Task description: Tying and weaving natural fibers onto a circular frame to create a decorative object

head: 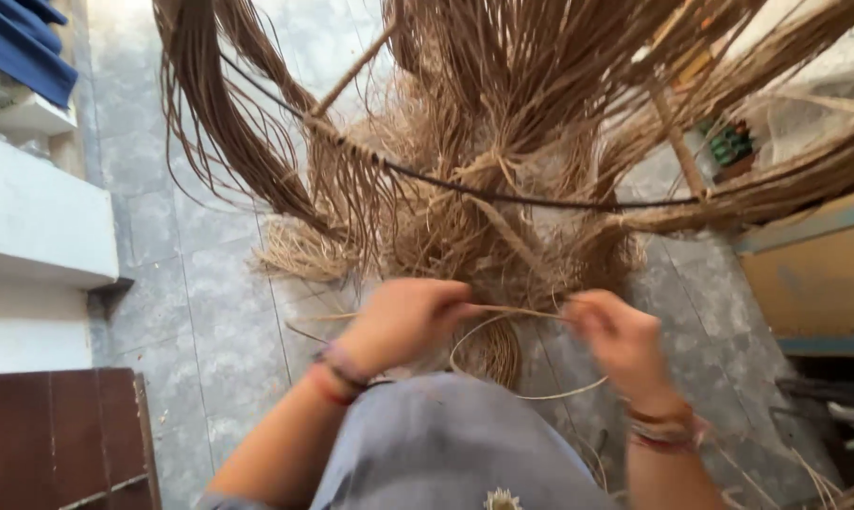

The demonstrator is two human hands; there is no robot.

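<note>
- Left hand (403, 316): closed, pinching one end of a thin tan fibre strand (512, 310); beaded bracelets on the wrist.
- Right hand (616, 331): closed on the other end of the same strand, which runs taut and nearly level between the two hands.
- A slack loop (488, 364) of the strand hangs below the hands, over the grey-clad knee (446, 444).
- Location: the strand is held just in front of a large hanging fibre bundle (503, 170), which is draped over a dark curved rod (503, 196) above the grey tiled floor (200, 312).
- Surroundings: a white ledge (40, 217) and a dark wooden panel (59, 434) on the left, a cardboard box (814, 274) on the right.
- Assessment: handling looks sound if tension stays even across both pinches. The strand appears dry and thin, so a sharp tug could snap it.
- Assessment: the slack loop sits near loose fibres and should be kept away from them to avoid snagging.
</note>
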